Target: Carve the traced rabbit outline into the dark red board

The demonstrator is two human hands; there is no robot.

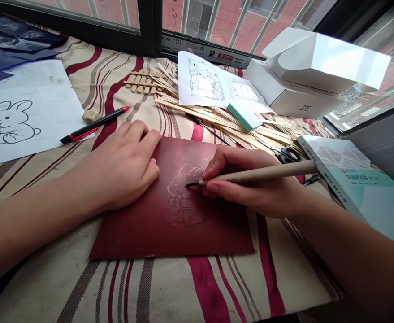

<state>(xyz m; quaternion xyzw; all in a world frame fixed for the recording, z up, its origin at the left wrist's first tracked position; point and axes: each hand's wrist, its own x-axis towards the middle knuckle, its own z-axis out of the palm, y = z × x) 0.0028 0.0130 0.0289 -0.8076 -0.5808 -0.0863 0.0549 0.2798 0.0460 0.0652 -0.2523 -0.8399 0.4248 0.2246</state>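
A dark red sheet (143, 229) lies on the striped cloth in front of me, with a pale rabbit outline (182, 194) scratched into its middle. My left hand (123, 163) rests flat on the sheet's upper left part, fingers stretched out and together, holding nothing. My right hand (250, 181) is closed round a tan wooden-handled carving tool (260, 173). The tool's dark tip touches the sheet at the rabbit's head.
A white paper with a rabbit drawing (11, 123) lies at left, beside an eraser (91, 116) and a red-and-black pen (94, 125). Wooden strips (217, 119), a Pikachu print (205, 83), scissors (287, 154), white boxes (304, 76) and a book (361, 184) crowd the right.
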